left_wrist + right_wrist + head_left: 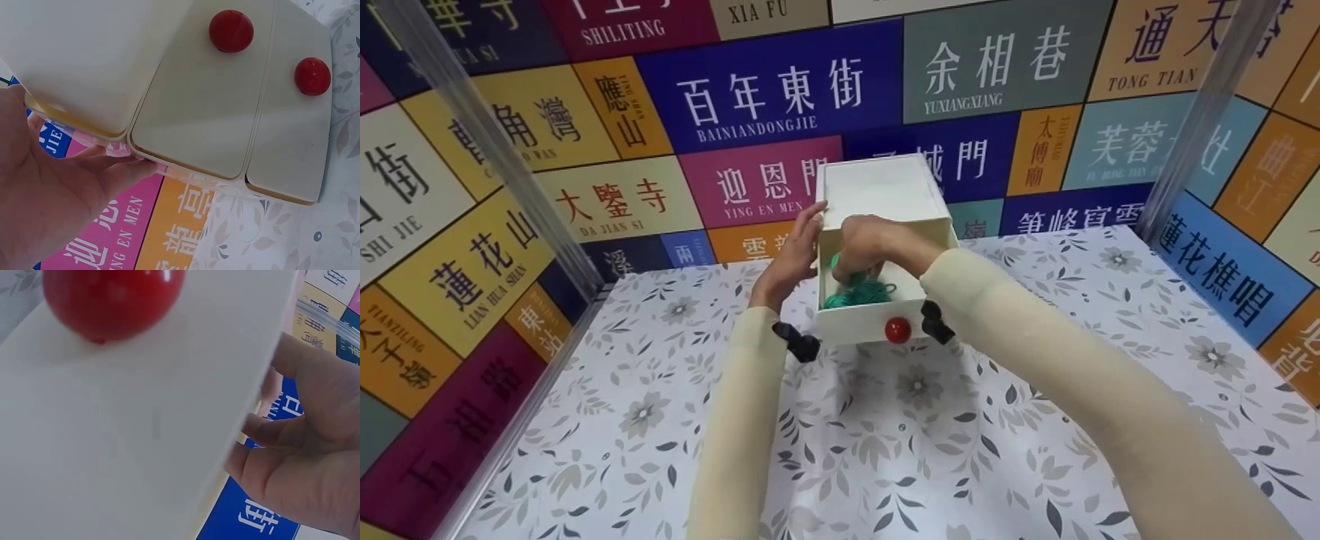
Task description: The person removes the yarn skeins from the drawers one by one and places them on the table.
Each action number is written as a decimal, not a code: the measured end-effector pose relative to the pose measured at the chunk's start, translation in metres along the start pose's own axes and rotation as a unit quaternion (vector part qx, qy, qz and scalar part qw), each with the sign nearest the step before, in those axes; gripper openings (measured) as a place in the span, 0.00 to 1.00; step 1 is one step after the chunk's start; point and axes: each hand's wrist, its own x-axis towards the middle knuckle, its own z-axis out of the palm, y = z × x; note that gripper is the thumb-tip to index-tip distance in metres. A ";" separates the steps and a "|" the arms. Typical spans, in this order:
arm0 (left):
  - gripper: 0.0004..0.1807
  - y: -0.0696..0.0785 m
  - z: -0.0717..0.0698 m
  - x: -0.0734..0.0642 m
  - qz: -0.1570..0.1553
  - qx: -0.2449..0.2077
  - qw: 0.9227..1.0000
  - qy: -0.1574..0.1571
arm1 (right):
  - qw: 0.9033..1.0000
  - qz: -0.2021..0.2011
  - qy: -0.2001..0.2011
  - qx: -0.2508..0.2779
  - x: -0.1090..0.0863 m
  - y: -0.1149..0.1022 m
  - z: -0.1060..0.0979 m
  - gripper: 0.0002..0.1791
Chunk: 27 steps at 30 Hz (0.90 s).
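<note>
Green yarn [864,295], one loose bundle, no clear long axis, just under and near of the right hand [874,244], whose finger grip cannot be told, in the near left of a white drawer [851,324] with red knob [898,330]; left hand [793,261] farther off, fingers extended along the drawer unit's [879,189] left side

Multicoloured walls [769,90] lettered in Chinese and Latin script rise around a white surface [585,465] patterned with grey flowers.
</note>
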 end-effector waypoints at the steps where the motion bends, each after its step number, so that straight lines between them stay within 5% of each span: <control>1: 0.26 0.000 0.000 0.000 -0.001 0.002 1.000 0.000 | 1.000 -0.002 0.003 0.003 -0.002 0.001 -0.001 0.08; 16: 0.26 -0.003 0.002 -0.001 0.007 0.005 1.000 0.008 | 0.998 -0.025 0.025 0.046 -0.039 0.031 -0.026 0.26; 27: 0.26 -0.001 0.003 0.002 0.000 0.005 1.000 0.015 | 0.992 0.018 0.105 0.068 -0.070 0.076 -0.061 0.30</control>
